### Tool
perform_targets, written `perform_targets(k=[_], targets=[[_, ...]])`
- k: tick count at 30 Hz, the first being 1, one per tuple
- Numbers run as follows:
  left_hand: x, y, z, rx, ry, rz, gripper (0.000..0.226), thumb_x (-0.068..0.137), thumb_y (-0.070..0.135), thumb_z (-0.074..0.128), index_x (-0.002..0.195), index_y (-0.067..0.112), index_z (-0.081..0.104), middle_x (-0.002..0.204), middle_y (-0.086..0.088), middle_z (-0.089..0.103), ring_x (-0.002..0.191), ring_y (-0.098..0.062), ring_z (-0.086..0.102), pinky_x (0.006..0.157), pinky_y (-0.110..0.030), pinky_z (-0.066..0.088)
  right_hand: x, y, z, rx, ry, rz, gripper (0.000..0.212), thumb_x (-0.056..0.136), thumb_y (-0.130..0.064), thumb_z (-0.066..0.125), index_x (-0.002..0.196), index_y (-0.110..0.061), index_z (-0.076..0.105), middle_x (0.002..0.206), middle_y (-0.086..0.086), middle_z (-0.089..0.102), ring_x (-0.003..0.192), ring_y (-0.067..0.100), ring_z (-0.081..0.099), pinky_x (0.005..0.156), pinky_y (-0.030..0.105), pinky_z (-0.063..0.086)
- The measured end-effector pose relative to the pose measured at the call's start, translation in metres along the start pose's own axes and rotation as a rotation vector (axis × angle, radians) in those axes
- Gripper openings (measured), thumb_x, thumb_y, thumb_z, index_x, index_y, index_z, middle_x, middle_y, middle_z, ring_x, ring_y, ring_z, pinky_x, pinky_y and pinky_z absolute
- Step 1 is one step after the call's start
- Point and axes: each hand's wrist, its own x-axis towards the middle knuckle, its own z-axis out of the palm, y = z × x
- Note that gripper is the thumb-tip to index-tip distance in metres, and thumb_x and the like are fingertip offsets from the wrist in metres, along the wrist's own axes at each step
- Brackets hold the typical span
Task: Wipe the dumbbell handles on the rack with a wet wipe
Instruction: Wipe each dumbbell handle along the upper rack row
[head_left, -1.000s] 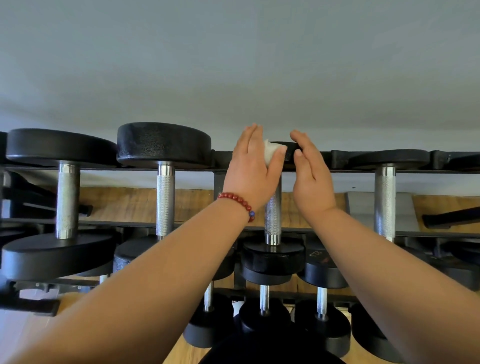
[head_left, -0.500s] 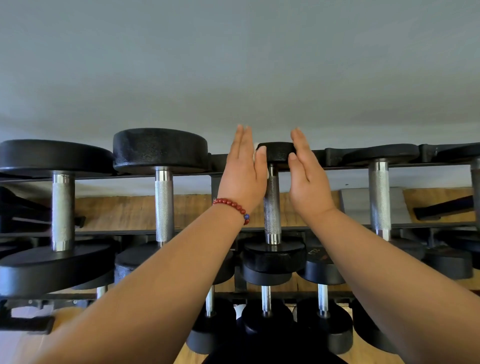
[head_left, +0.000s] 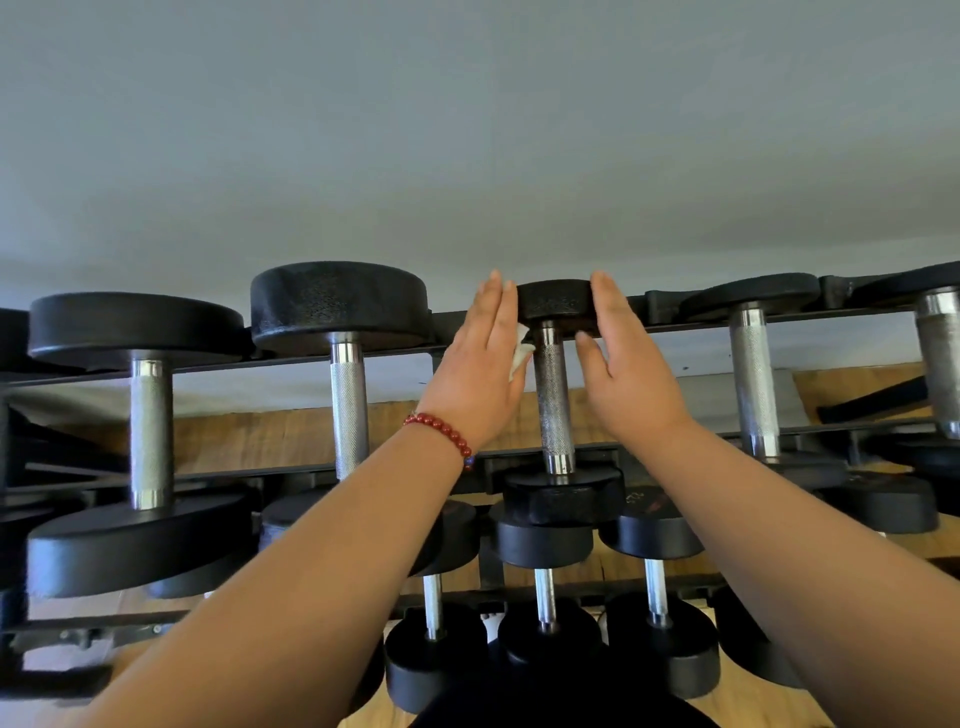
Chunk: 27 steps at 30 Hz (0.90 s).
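- Head view: a second ago the wet wipe sat bunched high by the far weight; now only a corner peeks beside the top of the dumbbell handle on the rack.
- I judge the wipe of this handle is just starting.
- Left hand stands edge-on left of the handle, grip apart, fingers straight, wipe against its palm; thumb hidden.
- Right hand mirrors it, grip apart, empty, fingertips at the far weight.
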Motion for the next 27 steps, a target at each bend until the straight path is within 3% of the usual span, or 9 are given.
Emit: perform_targets(k=[4,7,10,21,27], targets=[[-0.018,0.006,-0.008,0.143,0.027,0.128,0.065,0.103,0.027,0.038,0.154,0.008,0.002,0.162,-0.010,0.001,0.150,-0.021,0.000,0.115,-0.028,-0.008,-0.025,-0.001,-0.009,-0.282,-0.026,0.013,0.064,0.101,-0.025,0.043,0.155,-0.021,0.010,0.161,0.001,0.016,0.148,0.015,0.015,0.114,0.033,0.024],[-0.029,0.009,-0.013,0.107,0.002,0.164,0.068,0.097,0.023,0.050,0.154,0.014,0.014,0.161,-0.005,0.013,0.149,-0.019,0.008,0.121,-0.032,0.005,-0.039,-0.002,-0.015,-0.431,-0.024,-0.020,0.060,0.099,-0.025,0.046,0.153,-0.018,0.022,0.159,0.006,0.025,0.147,0.021,0.019,0.116,0.038,0.025],[-0.038,0.012,-0.012,0.156,-0.068,0.185,0.070,0.098,0.024,0.051,0.154,0.016,0.011,0.162,-0.003,0.012,0.149,-0.019,0.006,0.122,-0.034,0.008,-0.053,-0.002,-0.019,-0.518,-0.031,-0.033,0.057,0.099,-0.025,0.046,0.152,-0.018,0.026,0.158,0.007,0.027,0.147,0.023,0.019,0.117,0.040,0.024],[-0.056,0.060,-0.006,0.170,-0.045,0.217,0.067,0.100,0.024,0.047,0.155,0.018,0.009,0.163,-0.001,0.005,0.150,-0.019,0.001,0.119,-0.032,0.010,-0.092,0.018,-0.050,-0.557,0.012,-0.098,0.053,0.099,-0.024,0.049,0.149,-0.015,0.035,0.154,0.010,0.035,0.145,0.027,0.026,0.115,0.041,0.024],[-0.058,0.111,0.013,0.122,-0.042,0.136,0.062,0.099,0.022,0.047,0.154,0.016,0.017,0.161,-0.002,0.014,0.148,-0.020,0.009,0.120,-0.036,0.015,-0.111,0.060,-0.085,-0.546,-0.006,-0.068,0.051,0.096,-0.023,0.051,0.145,-0.015,0.042,0.151,0.012,0.040,0.143,0.030,0.031,0.113,0.045,0.030]])
